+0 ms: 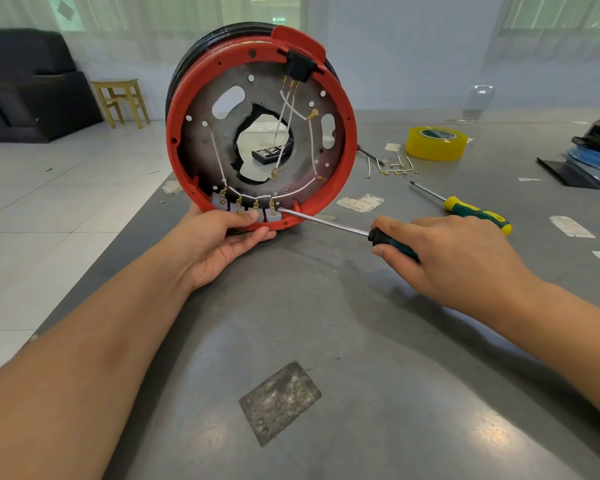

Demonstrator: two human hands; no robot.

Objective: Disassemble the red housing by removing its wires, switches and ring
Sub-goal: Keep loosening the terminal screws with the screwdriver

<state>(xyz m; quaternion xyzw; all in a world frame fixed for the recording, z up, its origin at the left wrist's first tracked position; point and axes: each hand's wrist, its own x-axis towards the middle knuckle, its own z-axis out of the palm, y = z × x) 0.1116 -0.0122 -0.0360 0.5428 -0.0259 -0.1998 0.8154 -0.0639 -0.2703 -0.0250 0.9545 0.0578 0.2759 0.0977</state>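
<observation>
Two hands: left grip (227,237) steadies red housing (349,133), right grip (444,247) holds screwdriver (326,221)

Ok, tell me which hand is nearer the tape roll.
Right. The right hand, gripping a screwdriver, lies on the tape roll's side of the table; the left hand holds the housing's lower rim, farther away.

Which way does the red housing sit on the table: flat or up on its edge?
On edge. The red housing stands on its rim, open face toward the camera, steadied at the bottom by the left hand.
</observation>
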